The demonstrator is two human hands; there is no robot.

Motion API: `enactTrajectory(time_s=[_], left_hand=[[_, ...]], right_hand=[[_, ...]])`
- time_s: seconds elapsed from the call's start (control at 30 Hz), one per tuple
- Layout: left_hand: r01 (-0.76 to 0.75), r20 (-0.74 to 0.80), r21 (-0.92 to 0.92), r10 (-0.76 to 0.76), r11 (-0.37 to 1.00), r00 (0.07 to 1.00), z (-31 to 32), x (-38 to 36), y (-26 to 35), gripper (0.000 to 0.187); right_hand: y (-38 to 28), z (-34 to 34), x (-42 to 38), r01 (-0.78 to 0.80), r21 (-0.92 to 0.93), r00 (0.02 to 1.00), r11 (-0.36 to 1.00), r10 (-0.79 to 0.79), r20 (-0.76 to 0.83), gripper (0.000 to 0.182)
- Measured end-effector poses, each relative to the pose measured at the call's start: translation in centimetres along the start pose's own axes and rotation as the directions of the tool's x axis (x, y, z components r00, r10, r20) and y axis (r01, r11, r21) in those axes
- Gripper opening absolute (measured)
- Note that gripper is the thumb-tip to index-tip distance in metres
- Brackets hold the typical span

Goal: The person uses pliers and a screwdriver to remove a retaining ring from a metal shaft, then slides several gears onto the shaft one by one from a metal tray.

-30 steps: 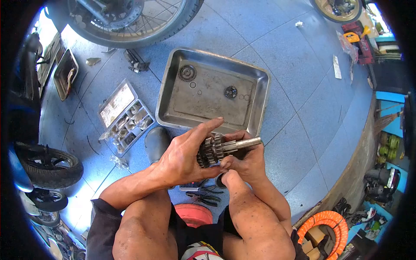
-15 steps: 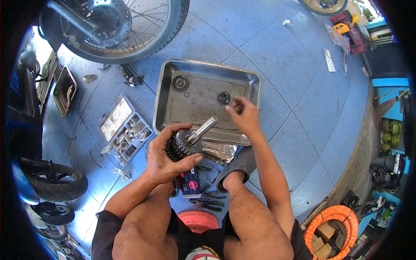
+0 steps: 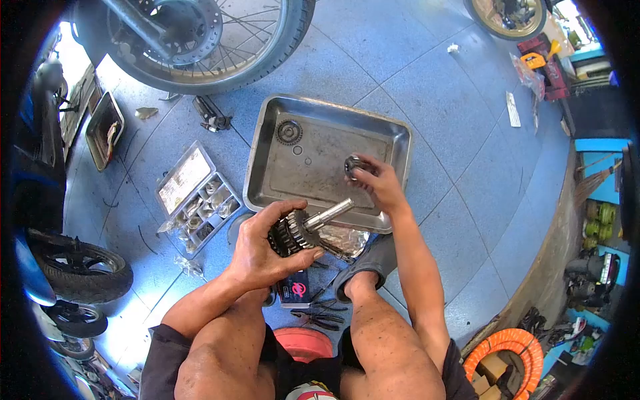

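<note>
My left hand (image 3: 261, 250) is wrapped round a gear shaft (image 3: 298, 230), whose bare metal end points up and to the right over the tray's near side. Between the thumb and fingers of my right hand (image 3: 380, 183) is a small dark gear (image 3: 353, 167), held above the right part of the metal tray (image 3: 333, 105). A larger gear (image 3: 289, 133) lies in the tray's far left corner. Beside it are two small rings (image 3: 298, 151), flat on the tray bottom.
An open parts box (image 3: 200, 207) stands left of the tray. Pliers (image 3: 319, 319), a dark box (image 3: 294, 291) and a red stool (image 3: 303, 343) are near my legs. A motorcycle wheel (image 3: 220, 73) stands beyond the tray, and an orange hose coil (image 3: 533, 353) lies at the lower right.
My right hand has picked up the small gear from the tray bottom. The shaft in my left hand has tilted further to the right. The whole view has shifted slightly.
</note>
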State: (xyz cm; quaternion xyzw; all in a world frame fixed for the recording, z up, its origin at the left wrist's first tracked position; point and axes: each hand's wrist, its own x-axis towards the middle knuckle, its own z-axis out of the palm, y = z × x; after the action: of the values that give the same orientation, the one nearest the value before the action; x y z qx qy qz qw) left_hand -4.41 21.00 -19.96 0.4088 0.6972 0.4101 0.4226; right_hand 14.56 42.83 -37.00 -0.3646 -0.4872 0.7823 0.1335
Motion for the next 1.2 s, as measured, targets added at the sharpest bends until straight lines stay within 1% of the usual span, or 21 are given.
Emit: enactTrajectory(time_s=[0.03, 0.07, 0.1, 0.13, 0.23, 0.33, 0.37, 0.4, 0.43, 0.53, 0.57, 0.63, 0.67, 0.73, 0.77, 0.83, 0.9, 0.97, 1.1, 1.17, 1.2], left_hand=[[-0.002, -0.006, -0.01, 0.002, 1.0, 1.0, -0.1, 0.0, -0.1, 0.071], [0.009, -0.007, -0.018, -0.009, 1.0, 1.0, -0.1, -0.1, -0.2, 0.07], [0.021, -0.003, -0.024, -0.021, 1.0, 1.0, -0.1, -0.2, -0.3, 0.07], [-0.049, -0.038, 0.03, 0.05, 0.998, 0.998, 0.0, -0.2, -0.1, 0.067], [-0.07, -0.011, 0.023, 0.07, 0.997, 0.997, 0.1, -0.4, -0.1, 0.068], [-0.092, 0.006, 0.062, 0.091, 0.994, 0.996, 0.1, -0.5, 0.5, 0.068], [-0.088, 0.005, 0.065, 0.088, 0.994, 0.996, 0.1, -0.4, 0.4, 0.068], [-0.124, 0.003, 0.09, 0.125, 0.988, 0.992, 0.2, -0.3, 0.3, 0.068], [-0.158, 0.003, 0.116, 0.159, 0.981, 0.987, 0.2, -0.3, 0.2, 0.068], [-0.091, 0.031, 0.103, 0.088, 0.991, 0.996, 0.3, -0.1, 0.6, 0.071], [-0.085, 0.033, 0.106, 0.082, 0.991, 0.996, 0.3, -0.1, 0.7, 0.071], [-0.084, 0.046, 0.11, 0.08, 0.99, 0.996, 0.3, 0.0, 0.9, 0.071], [-0.08, 0.046, 0.112, 0.076, 0.99, 0.996, 0.4, 0.0, 0.8, 0.071], [-0.164, 0.028, 0.122, 0.161, 0.979, 0.986, 0.5, 0.0, 0.7, 0.067], [-0.16, 0.027, 0.124, 0.158, 0.979, 0.987, 0.7, 0.0, 0.7, 0.067], [-0.251, 0.058, 0.12, 0.245, 0.961, 0.968, 1.0, 0.0, 0.5, 0.068], [-0.216, 0.064, 0.082, 0.211, 0.973, 0.975, 1.0, -0.2, 0.3, 0.07], [-0.183, 0.058, 0.077, 0.179, 0.98, 0.982, 1.0, -0.1, 0.5, 0.07], [-0.21, 0.059, 0.07, 0.206, 0.975, 0.977, 1.1, 0.0, 0.4, 0.069], [-0.177, 0.087, 0.061, 0.171, 0.982, 0.981, 1.1, -0.1, 0.6, 0.069], [-0.175, 0.086, 0.06, 0.17, 0.983, 0.982, 1.0, -0.1, 0.7, 0.069]], right_hand=[[-1.3, 0.9, -1.8, -0.002, -0.012, 1.0, 1.0, 0.002, 0.002, 0.056], [-2.7, 1.9, -3.8, 0.028, 0.265, 0.992, 0.964, -0.061, 0.115, 0.057], [-3.8, 2.7, -5.4, 0.023, 0.526, 0.968, 0.85, -0.15, 0.2, 0.059], [-4.4, 3.1, -6.4, 0.025, 0.52, 0.969, 0.854, -0.149, 0.197, 0.059], [-5.8, 4.3, -8.1, 0.057, 0.519, 0.942, 0.853, -0.218, 0.255, 0.063], [-6.6, 5.0, -8.7, 0.075, 0.492, 0.932, 0.868, -0.237, 0.276, 0.063], [-6.6, 4.9, -8.7, 0.117, 0.442, 0.925, 0.889, -0.26, 0.277, 0.063], [-6.7, 5.0, -8.7, 0.158, 0.393, 0.918, 0.906, -0.281, 0.279, 0.063], [-6.9, 5.1, -8.8, 0.153, 0.4, 0.918, 0.904, -0.279, 0.28, 0.063], [-8.5, 4.8, -9.4, 0.275, 0.18, 0.917, 0.944, -0.314, 0.247, 0.067], [-9.0, 4.9, -9.7, 0.271, 0.186, 0.918, 0.944, -0.312, 0.247, 0.067], [-9.9, 5.0, -10.2, 0.276, 0.065, 0.935, 0.959, -0.284, 0.213, 0.063], [-10.2, 4.9, -10.3, 0.274, 0.068, 0.935, 0.959, -0.282, 0.214, 0.063], [-10.8, 5.1, -10.5, 0.302, -0.17, 0.939, 0.938, -0.262, 0.223, 0.069], [-11.3, 5.5, -10.6, 0.3, -0.167, 0.939, 0.939, -0.26, 0.225, 0.069], [-12.3, 6.9, -10.6, 0.476, -0.421, 0.855, 0.772, -0.294, 0.427, 0.066], [-11.9, 7.0, -10.9, 0.442, -0.434, 0.874, 0.785, -0.269, 0.405, 0.066], [-10.7, 6.8, -10.9, 0.314, -0.303, 0.922, 0.9, -0.214, 0.323, 0.067], [-10.6, 6.8, -10.9, 0.317, -0.287, 0.919, 0.904, -0.219, 0.327, 0.067], [-10.6, 6.6, -10.7, 0.388, -0.317, 0.897, 0.865, -0.276, 0.344, 0.064], [-10.7, 6.6, -10.7, 0.387, -0.317, 0.897, 0.866, -0.275, 0.344, 0.064]])
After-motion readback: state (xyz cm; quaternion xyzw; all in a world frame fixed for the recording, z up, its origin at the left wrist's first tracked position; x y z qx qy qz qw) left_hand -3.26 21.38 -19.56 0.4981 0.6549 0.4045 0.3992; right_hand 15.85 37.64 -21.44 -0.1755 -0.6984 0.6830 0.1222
